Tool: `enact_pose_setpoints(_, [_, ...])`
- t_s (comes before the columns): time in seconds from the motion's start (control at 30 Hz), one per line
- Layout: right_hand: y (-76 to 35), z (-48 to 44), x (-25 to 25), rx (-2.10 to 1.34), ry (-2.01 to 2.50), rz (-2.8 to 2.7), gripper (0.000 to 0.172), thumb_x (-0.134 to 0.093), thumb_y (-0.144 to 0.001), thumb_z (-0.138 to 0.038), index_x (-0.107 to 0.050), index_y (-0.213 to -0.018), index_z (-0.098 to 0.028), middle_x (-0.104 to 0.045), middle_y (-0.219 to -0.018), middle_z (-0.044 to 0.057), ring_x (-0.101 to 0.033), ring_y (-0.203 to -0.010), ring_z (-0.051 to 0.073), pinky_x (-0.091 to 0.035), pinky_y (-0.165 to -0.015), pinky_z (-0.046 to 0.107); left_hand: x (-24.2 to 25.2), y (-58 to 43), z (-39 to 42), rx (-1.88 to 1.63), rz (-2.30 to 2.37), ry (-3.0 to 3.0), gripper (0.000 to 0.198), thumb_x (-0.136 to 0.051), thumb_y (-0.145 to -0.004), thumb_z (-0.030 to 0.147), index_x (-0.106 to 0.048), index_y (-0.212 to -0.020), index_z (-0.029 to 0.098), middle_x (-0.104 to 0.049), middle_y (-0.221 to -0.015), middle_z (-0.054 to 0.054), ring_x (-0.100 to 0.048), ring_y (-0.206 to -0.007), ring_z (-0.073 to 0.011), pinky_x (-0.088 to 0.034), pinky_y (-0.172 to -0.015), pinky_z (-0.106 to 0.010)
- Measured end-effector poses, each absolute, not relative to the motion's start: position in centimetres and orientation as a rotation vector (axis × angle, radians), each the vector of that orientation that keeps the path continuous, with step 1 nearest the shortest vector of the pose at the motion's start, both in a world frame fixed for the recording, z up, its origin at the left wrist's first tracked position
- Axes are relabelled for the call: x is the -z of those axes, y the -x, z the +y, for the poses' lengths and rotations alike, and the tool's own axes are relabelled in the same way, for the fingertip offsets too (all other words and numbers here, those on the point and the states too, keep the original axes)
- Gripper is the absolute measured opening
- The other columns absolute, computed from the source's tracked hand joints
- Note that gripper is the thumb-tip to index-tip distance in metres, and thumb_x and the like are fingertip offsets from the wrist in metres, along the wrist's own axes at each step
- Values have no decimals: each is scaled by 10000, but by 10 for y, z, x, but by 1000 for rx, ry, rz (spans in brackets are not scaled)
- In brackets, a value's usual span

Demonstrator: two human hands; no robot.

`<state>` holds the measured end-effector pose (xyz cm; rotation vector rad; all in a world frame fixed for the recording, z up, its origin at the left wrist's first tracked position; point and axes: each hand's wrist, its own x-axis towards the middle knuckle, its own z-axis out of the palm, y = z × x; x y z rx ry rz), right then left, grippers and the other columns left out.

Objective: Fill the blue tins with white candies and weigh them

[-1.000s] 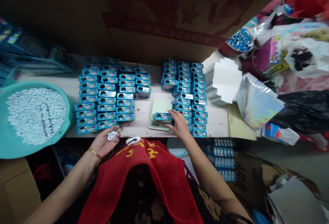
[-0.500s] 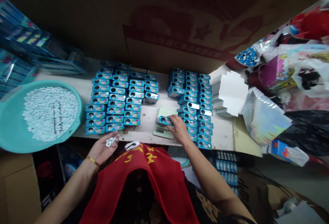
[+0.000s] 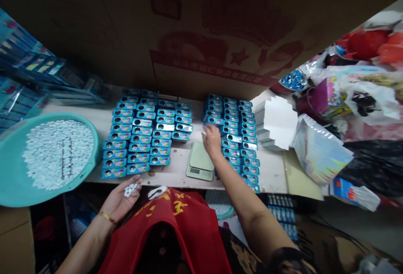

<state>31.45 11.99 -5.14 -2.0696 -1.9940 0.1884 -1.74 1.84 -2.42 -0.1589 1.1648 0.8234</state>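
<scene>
My left hand (image 3: 124, 196) is turned palm up at the table's front edge. Its fingers cup a small heap of white tablets (image 3: 130, 189). My right hand (image 3: 212, 140) is just past the kitchen scale (image 3: 200, 163), fingers apart and nothing seen in them. It is near the left column of the right-hand group of blue tins (image 3: 231, 131). The scale's pan is bare. Another group of blue tins (image 3: 138, 139) stands in rows on the left, each tin with a dark round spot on top.
At the far left is a turquoise basin (image 3: 96, 139) of white tablets. A large cardboard box (image 3: 176, 64) stands along the back. White folded cartons (image 3: 278, 123) and a shiny bag (image 3: 321, 150) sit to the right, near a tissue pack (image 3: 344, 190).
The blue tin has left the scale, and one more tin stands at the front of the left group. My right hand has moved away toward the right group. My left hand still cups tablets.
</scene>
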Motion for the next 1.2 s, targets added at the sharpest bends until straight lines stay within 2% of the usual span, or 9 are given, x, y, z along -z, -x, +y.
enact_pose_setpoints(0.2, [-371,161,60,15,2330,-2043,255,-398,-837,-212,-586,-1009,-235,-440,-1132,97,-337,-990,248,-300,-770,369,15,3,15,-828,1155,170,177,-424,-787,53,-585,-862,49,-600,-743,-119,-571,-584,-117,-455,-427,-182])
enact_pose_setpoints(0.37, [-370,136,34,90,2084,-2414,267,-366,-834,-146,-603,-945,-199,-420,-1179,86,-319,-1008,235,-241,-868,394,7,-11,12,-822,1152,161,194,-429,-784,46,-580,-905,51,-631,-843,-149,-624,-737,-171,-532,-602,-243])
enact_pose_setpoints(0.43, [-361,109,18,72,1994,-2501,276,-368,-828,-132,-589,-972,-212,-434,-1163,75,-332,-991,221,-236,-886,386,7,-16,13,-807,1147,152,208,-428,-780,36,-573,-928,49,-631,-902,-165,-622,-824,-195,-534,-674,-268])
enact_pose_setpoints(0.53, [-341,70,6,6,1882,-2609,262,-404,-809,-133,-581,-972,-236,-454,-1140,60,-363,-963,214,-291,-839,364,7,-28,20,-754,1094,114,229,-434,-771,30,-562,-961,44,-619,-976,-185,-598,-917,-223,-517,-761,-306])
enact_pose_setpoints(0.67, [-317,38,10,-192,1856,-2571,235,-405,-805,-109,-589,-925,-194,-497,-1074,109,-417,-918,224,-338,-786,382,1,-48,32,-682,973,32,271,-462,-749,26,-553,-1004,44,-594,-1057,-189,-544,-1020,-247,-474,-847,-328])
enact_pose_setpoints(0.8, [-288,19,6,-289,1833,-2437,241,-399,-846,-193,-541,-1039,-175,-490,-1131,117,-415,-980,231,-339,-835,391,-5,-62,34,-605,887,-24,326,-470,-740,31,-541,-1057,65,-563,-1135,-166,-493,-1086,-256,-430,-902,-350])
enact_pose_setpoints(0.9, [-253,7,-6,-489,1519,-2482,249,-403,-852,-218,-507,-1076,-191,-520,-1076,68,-443,-927,171,-379,-806,300,-3,-66,29,-583,864,-48,349,-448,-737,18,-547,-1064,90,-588,-1104,-133,-539,-1026,-225,-446,-873,-334])
enact_pose_setpoints(1.07, [-212,4,-4,-722,1209,-2445,247,-438,-831,-179,-494,-1070,-149,-533,-971,57,-450,-917,148,-385,-805,248,4,-64,16,-577,905,-64,354,-418,-690,-51,-607,-933,124,-659,-875,-58,-612,-804,-142,-487,-750,-251])
enact_pose_setpoints(1.2, [-212,8,10,-885,1099,-2448,140,-488,-811,-201,-552,-924,-147,-542,-869,38,-479,-843,134,-392,-776,230,2,-63,11,-562,904,-81,349,-417,-655,-82,-624,-855,114,-654,-833,-55,-609,-810,-156,-472,-800,-287])
